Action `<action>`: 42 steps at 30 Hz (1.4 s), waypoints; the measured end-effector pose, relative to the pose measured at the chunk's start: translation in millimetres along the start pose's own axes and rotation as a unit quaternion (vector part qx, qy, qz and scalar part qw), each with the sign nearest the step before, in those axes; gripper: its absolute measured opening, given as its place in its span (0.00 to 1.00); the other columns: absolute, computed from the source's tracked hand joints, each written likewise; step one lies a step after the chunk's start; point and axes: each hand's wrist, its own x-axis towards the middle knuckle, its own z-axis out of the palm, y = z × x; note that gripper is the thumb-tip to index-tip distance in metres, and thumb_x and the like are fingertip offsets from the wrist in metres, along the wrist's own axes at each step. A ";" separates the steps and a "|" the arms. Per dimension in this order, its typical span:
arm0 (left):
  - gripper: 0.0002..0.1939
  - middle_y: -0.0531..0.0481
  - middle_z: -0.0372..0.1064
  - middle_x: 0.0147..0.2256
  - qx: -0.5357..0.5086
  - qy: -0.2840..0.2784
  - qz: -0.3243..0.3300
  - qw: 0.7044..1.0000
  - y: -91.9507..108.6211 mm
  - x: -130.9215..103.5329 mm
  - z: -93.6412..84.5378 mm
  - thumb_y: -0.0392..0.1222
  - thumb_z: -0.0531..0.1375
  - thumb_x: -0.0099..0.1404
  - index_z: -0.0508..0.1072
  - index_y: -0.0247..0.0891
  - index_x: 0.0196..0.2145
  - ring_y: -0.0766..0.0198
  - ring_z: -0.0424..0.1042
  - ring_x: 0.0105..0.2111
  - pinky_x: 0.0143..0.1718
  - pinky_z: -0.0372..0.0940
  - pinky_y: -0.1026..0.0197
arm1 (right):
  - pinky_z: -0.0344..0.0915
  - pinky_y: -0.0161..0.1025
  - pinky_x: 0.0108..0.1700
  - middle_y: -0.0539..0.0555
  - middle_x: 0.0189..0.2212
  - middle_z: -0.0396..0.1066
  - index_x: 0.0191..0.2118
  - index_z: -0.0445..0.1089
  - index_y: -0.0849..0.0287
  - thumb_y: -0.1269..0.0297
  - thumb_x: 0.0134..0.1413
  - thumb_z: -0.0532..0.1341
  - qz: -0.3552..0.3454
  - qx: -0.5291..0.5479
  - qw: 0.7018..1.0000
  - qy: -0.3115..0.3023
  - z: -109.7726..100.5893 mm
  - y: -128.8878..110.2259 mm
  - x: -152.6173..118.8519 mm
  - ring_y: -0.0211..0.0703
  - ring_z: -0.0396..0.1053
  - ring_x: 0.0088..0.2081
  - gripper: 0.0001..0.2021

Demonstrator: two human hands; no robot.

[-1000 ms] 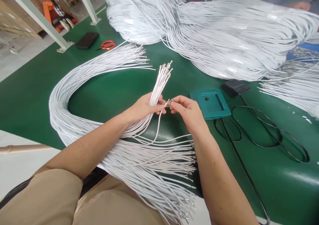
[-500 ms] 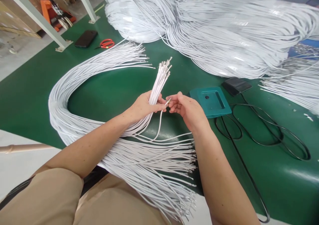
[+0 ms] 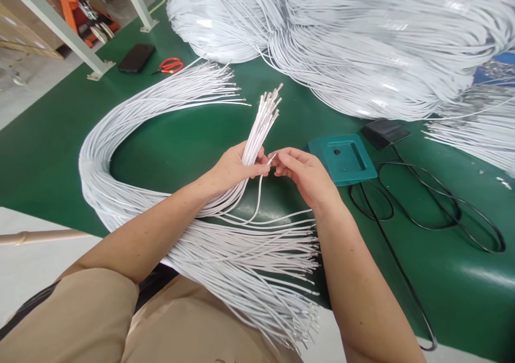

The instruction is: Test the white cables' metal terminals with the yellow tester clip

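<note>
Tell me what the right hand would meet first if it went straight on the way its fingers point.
Probably the end of the single white cable, right by the fingertips of the right hand, with the left hand just beyond. Depth is unclear, so whether they already touch is uncertain.

The top edge crops the cable pile [image 3: 374, 46], and the wire tip [image 3: 272, 158] is blurred.

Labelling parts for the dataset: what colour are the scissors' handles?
The scissors' handles are red, seen best in the head view.
</note>
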 end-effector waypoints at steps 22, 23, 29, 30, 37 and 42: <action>0.25 0.50 0.74 0.36 -0.142 -0.042 -0.085 0.985 -9.0 7.9 -3.3 0.35 0.69 0.53 0.74 0.36 0.50 0.67 0.76 0.34 0.40 0.71 0.64 | 0.59 0.39 0.37 0.58 0.32 0.69 0.33 0.69 0.59 0.67 0.66 0.46 -0.299 -0.597 0.736 0.114 11.0 17.8 0.3 0.45 0.65 0.35 0.16; 0.25 0.50 0.74 0.36 -0.143 -0.037 -0.086 0.985 -9.2 8.2 -3.8 0.34 0.69 0.53 0.74 0.36 0.50 0.67 0.77 0.34 0.41 0.71 0.63 | 0.59 0.40 0.37 0.58 0.32 0.69 0.33 0.69 0.59 0.67 0.66 0.46 -0.298 -0.616 0.721 0.109 9.8 17.1 0.1 0.45 0.65 0.36 0.17; 0.25 0.52 0.71 0.32 -0.140 -0.021 -0.089 0.986 -8.1 7.8 -4.7 0.32 0.68 0.53 0.73 0.36 0.50 0.65 0.78 0.34 0.44 0.72 0.59 | 0.58 0.48 0.51 0.61 0.42 0.73 0.46 0.70 0.62 0.73 0.62 0.48 -0.273 -0.690 0.656 0.135 -5.6 12.6 0.2 0.54 0.65 0.46 0.15; 0.25 0.53 0.71 0.32 -0.137 -0.018 -0.092 0.986 -7.9 7.8 -4.4 0.31 0.68 0.53 0.73 0.36 0.49 0.65 0.78 0.34 0.44 0.72 0.59 | 0.55 0.50 0.55 0.61 0.41 0.74 0.46 0.70 0.62 0.73 0.61 0.48 -0.266 -0.700 0.650 0.128 -8.7 12.8 0.6 0.54 0.66 0.46 0.16; 0.23 0.53 0.72 0.30 -0.104 0.022 -0.102 0.989 -13.3 11.4 1.3 0.31 0.68 0.52 0.72 0.33 0.47 0.64 0.78 0.31 0.40 0.72 0.59 | 0.51 0.53 0.61 0.62 0.43 0.75 0.47 0.72 0.64 0.74 0.56 0.54 -0.235 -0.717 0.654 0.058 -18.2 10.2 1.0 0.55 0.66 0.48 0.15; 0.23 0.51 0.72 0.30 -0.072 0.041 -0.093 0.992 -21.7 15.0 3.8 0.32 0.69 0.52 0.72 0.33 0.46 0.62 0.78 0.31 0.31 0.69 0.64 | 0.52 0.54 0.58 0.62 0.42 0.76 0.47 0.74 0.64 0.75 0.57 0.52 -0.244 -0.722 0.645 0.050 -19.0 9.9 3.5 0.55 0.64 0.46 0.17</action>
